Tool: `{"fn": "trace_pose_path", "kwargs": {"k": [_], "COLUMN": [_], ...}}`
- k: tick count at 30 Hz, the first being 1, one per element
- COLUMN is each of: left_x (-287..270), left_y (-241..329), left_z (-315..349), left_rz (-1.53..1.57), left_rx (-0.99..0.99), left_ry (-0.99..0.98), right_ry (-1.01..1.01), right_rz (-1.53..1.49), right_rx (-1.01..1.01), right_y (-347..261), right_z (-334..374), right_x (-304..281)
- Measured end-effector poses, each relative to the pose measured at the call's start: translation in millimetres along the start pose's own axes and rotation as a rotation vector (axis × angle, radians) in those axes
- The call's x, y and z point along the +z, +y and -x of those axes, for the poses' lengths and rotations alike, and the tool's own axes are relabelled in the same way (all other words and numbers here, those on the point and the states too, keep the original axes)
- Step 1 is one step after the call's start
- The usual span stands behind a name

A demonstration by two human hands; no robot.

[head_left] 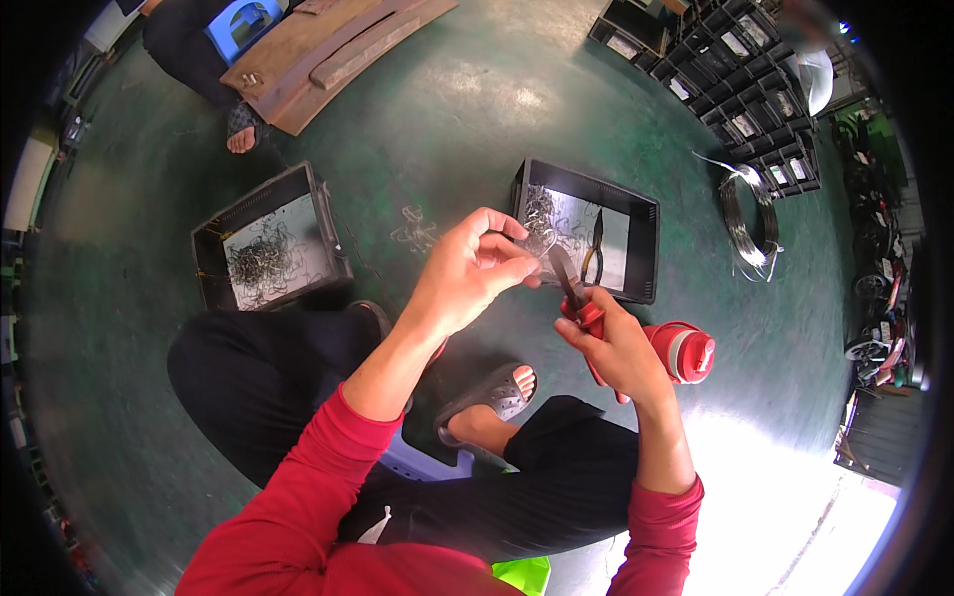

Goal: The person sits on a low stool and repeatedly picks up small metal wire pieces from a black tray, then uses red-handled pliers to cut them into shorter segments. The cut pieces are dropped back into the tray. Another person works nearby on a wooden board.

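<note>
The thin wire piece (553, 241) I am working on sits in front of me, between my left fingertips and the nose of the red-handled pliers (563, 266), over the near side of the right crate (651, 253). My left hand (469, 266) pinches it, as far as I can tell, thumb and forefinger nearly meeting, the other fingers loosely curled. My right hand (626, 346) is wrapped around the pliers' handles; whether their jaws touch the wire I cannot tell.

I judge the step in hand to be bending or trimming this one piece — the next move calls for a firm pinch and the pliers' nose set squarely on the wire.

I count two pliers: mine, and a dark pair with yellow on its handles (596, 248) lying in the right crate. Two open crates stand before me, that one and the left crate (329, 233), each holding a tangle of wire pieces too many to count. A small loose cluster (414, 230) lies on the floor between them. Further right — one red bottle (686, 353) and one wire coil (735, 223).
</note>
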State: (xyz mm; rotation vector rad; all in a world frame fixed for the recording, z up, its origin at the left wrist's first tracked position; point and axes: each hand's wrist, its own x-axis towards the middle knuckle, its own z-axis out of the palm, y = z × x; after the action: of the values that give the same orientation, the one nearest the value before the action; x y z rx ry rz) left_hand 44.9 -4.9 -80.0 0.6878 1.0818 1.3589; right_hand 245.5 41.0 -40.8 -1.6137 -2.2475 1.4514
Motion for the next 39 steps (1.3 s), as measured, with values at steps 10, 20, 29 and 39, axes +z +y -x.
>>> {"fn": "trace_pose_path", "kwargs": {"k": [10, 20, 29, 39], "left_x": [-0.8, -1.6, -0.8, -0.4], "left_y": [-1.3, -2.5, -1.3, -3.1], "left_z": [-0.9, -2.1, -1.6, -2.0], "left_rz": [0.016, 0.003, 0.024, 0.024], "left_rx": [0.009, -0.007, -0.023, -0.046], "left_ry": [0.004, 0.003, -0.002, 0.004], "right_ry": [-0.022, -0.021, -0.009, -0.021], "right_rz": [-0.011, -0.011, 0.015, 0.02], "right_rx": [0.044, 0.057, 0.024, 0.049], "right_y": [-9.0, -9.1, -6.0, -6.5], "right_z": [2.2, 1.9, 0.1, 0.6], "right_x": [-2.0, -1.8, 0.2, -0.7]}}
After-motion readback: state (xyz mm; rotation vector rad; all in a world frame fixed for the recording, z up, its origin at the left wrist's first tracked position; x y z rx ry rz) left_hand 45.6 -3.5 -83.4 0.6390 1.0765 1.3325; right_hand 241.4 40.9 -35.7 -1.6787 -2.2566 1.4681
